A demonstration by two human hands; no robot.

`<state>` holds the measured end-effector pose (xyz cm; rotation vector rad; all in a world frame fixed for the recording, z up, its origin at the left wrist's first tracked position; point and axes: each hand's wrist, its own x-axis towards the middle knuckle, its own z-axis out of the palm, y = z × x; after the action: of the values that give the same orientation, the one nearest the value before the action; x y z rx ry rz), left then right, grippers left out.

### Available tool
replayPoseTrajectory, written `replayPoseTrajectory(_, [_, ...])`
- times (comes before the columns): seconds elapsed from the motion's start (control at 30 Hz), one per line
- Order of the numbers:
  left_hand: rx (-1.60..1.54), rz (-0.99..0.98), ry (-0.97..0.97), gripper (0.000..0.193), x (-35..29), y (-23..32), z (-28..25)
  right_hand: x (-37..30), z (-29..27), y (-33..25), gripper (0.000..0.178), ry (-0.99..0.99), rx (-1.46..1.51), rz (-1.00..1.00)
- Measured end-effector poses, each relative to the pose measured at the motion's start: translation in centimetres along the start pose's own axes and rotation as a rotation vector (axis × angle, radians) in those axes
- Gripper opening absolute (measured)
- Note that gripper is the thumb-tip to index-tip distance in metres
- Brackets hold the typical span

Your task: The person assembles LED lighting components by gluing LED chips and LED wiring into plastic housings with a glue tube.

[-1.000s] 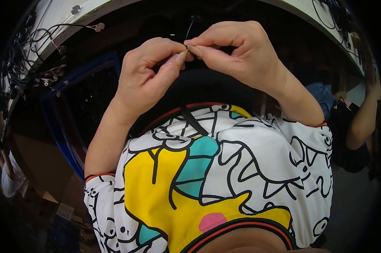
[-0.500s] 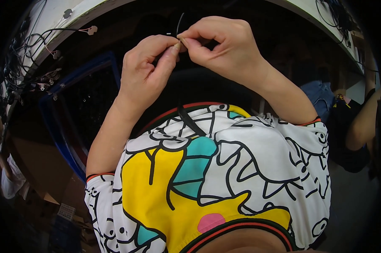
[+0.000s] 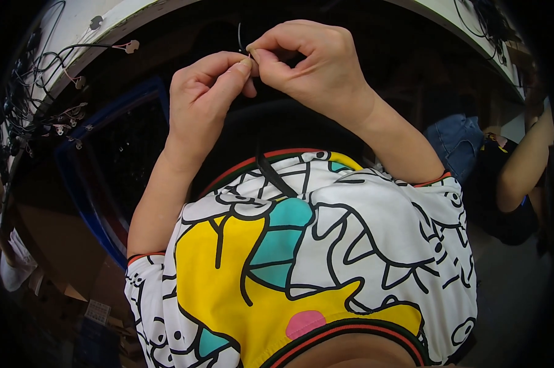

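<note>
Both my hands meet at the top middle, fingertips almost touching. My left hand is closed in a pinch, thumb against the index finger. My right hand pinches too, its thumb and index finger pressed together beside the left fingertips. A thin dark cable rises from between the fingertips, its free end pointing up. Its lower end is hidden by my fingers, and the dark background makes it hard to follow.
At left, a tangle of black cables with small pale connectors hangs over a white table edge. A blue-rimmed bin stands below it. More cables lie at upper right. Another person's arm and jeans show at right.
Both hands have shifted slightly left, and the thin cable has moved left with them. The pinching grips look much the same. At right, the other person's arm has shifted a little.
</note>
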<state>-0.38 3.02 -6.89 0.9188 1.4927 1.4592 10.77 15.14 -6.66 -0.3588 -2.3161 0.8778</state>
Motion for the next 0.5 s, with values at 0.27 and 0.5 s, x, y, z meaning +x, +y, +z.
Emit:
replayPoseTrajectory(0.27, [0.017,-0.015,-0.003,0.015,-0.2,0.0,-0.6,0.2,0.5,-0.3,0.008,-0.018,0.041,0.057])
replayPoseTrajectory(0.5, [-0.056,-0.031,-0.14,0.015,-1.5,1.0,0.0,2.3,-3.2,0.3,0.014,-0.142,0.026,0.406])
